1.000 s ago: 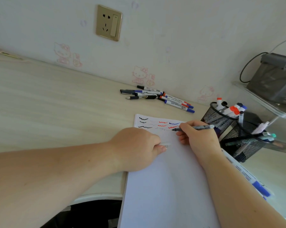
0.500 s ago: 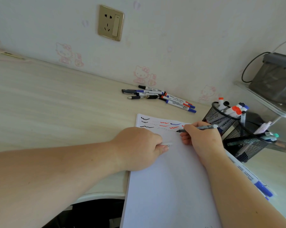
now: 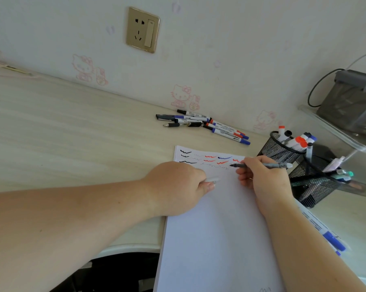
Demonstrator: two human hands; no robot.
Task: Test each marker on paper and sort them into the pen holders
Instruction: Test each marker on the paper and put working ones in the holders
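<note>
Small clear cap [image 3: 212,179] blurred at the left hand [image 3: 177,186] fingers, paper [image 3: 215,239] cut off at bottom edge, marker labels [image 3: 226,131] too small to read, grey box [image 3: 350,102] cropped at right edge

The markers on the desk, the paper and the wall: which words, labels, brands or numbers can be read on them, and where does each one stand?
No text can be read for certain.
Markers by the wall: dark print on the white barrels, too small and blurred to read.
Paper: only test squiggles in black, red and blue, no words.
Wall: pink cartoon cat figures, no lettering.
Wall socket: no marking visible.
</note>
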